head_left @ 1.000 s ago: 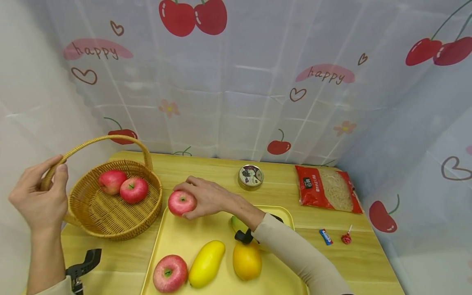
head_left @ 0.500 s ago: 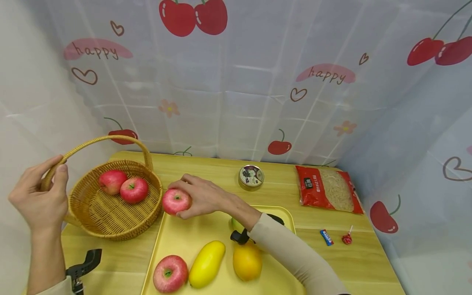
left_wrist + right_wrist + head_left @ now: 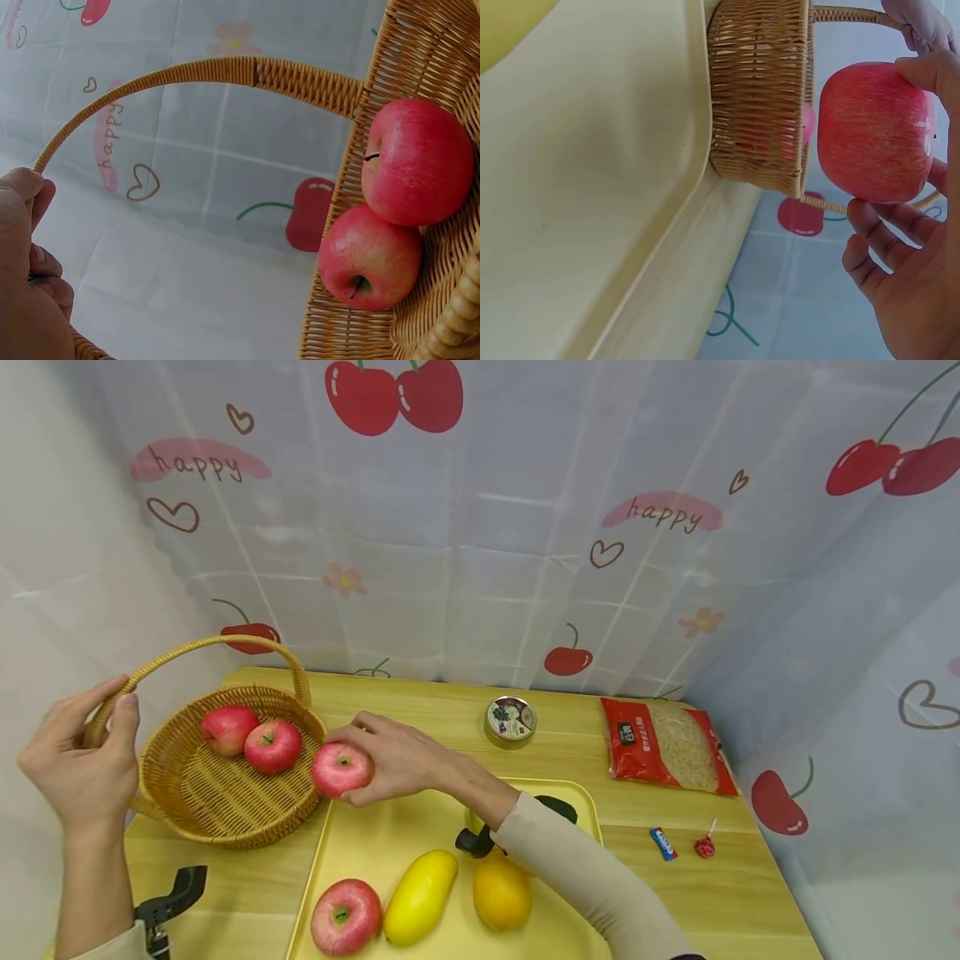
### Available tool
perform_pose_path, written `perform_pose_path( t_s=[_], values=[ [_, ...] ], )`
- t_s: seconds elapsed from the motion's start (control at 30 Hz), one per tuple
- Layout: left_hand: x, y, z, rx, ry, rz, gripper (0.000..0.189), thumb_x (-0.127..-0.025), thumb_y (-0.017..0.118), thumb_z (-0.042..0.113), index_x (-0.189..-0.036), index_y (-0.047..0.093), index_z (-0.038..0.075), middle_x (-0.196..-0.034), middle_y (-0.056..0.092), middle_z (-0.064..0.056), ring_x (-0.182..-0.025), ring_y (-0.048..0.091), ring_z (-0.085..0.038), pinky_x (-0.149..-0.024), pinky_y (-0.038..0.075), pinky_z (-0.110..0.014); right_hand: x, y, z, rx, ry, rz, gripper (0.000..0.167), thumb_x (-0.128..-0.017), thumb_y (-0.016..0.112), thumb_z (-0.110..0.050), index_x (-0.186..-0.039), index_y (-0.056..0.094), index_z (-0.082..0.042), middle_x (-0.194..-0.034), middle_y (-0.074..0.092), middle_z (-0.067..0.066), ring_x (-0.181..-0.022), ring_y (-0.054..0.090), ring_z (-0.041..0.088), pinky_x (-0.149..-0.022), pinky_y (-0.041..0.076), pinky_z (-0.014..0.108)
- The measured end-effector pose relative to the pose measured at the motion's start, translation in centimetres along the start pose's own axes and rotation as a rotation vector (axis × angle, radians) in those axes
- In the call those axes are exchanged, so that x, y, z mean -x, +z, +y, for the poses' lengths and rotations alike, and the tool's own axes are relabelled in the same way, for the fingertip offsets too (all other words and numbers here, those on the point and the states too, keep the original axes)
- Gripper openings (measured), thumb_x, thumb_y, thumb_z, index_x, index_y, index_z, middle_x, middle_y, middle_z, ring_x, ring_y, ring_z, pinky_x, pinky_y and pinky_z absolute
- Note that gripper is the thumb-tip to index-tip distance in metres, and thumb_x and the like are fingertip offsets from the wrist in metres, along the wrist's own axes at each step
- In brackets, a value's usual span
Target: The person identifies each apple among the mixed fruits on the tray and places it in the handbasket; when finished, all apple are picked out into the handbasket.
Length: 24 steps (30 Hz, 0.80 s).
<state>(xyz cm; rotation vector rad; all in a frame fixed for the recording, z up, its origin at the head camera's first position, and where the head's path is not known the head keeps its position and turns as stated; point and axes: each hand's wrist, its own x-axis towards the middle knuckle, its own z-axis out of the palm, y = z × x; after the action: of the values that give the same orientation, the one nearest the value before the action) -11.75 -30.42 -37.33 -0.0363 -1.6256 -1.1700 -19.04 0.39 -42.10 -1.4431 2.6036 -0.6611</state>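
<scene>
My left hand [image 3: 86,752] grips the handle of a round wicker basket [image 3: 232,839] at the left of the table. Two red apples [image 3: 418,161] sit side by side in the basket, toward its far side. In my right hand [image 3: 401,760] a third red apple [image 3: 342,770] is held between thumb and fingers. This apple overlaps the basket's right rim in the head view. The right wrist view shows the held apple [image 3: 876,133] raised above the tray, with the basket wall behind it.
A yellow tray [image 3: 375,839] carries another apple [image 3: 347,917], a yellow mango [image 3: 422,897] and an orange-yellow fruit [image 3: 502,895]; a greenish fruit is mostly behind my right forearm. Beyond lie a round tin [image 3: 510,720], a red bag [image 3: 667,745], a small wrapped candy [image 3: 663,843] and a lollipop [image 3: 705,845].
My right hand has moved left with the apple, from over the tray's far left corner to the basket's right rim. The left hand keeps its hold on the handle.
</scene>
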Motion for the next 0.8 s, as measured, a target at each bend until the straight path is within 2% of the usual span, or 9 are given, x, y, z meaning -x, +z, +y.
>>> perform_pose_path(
  t_s=[0.4, 0.8],
  values=[
    [0.1, 0.1, 0.1, -0.011, -0.011, -0.009, 0.018, -0.09, 0.07, 0.002, -0.103, 0.075, -0.009, -0.093, 0.069, 0.016, -0.084, 0.058, 0.002, -0.066, 0.044, -0.001, -1.2, 0.0, -1.0, -0.008, -0.03, 0.012, 0.075, -0.078, 0.074, -0.055, -0.145, 0.047, -0.034, -0.12, 0.047, -0.01, -0.097, 0.047, 0.002, -0.078, 0.044, 0.015],
    [0.0, 0.0, -0.1, 0.004, 0.005, -0.004, 0.018, -0.089, 0.07, 0.001, -0.102, 0.075, -0.01, -0.093, 0.069, 0.014, -0.084, 0.06, 0.001, -0.066, 0.044, -0.001, -2.4, 0.2, -1.6, -0.012, -0.023, 0.005, 0.077, -0.079, 0.073, -0.057, -0.147, 0.046, -0.033, -0.124, 0.048, -0.009, -0.1, 0.048, 0.002, -0.08, 0.044, 0.014]
  ],
)
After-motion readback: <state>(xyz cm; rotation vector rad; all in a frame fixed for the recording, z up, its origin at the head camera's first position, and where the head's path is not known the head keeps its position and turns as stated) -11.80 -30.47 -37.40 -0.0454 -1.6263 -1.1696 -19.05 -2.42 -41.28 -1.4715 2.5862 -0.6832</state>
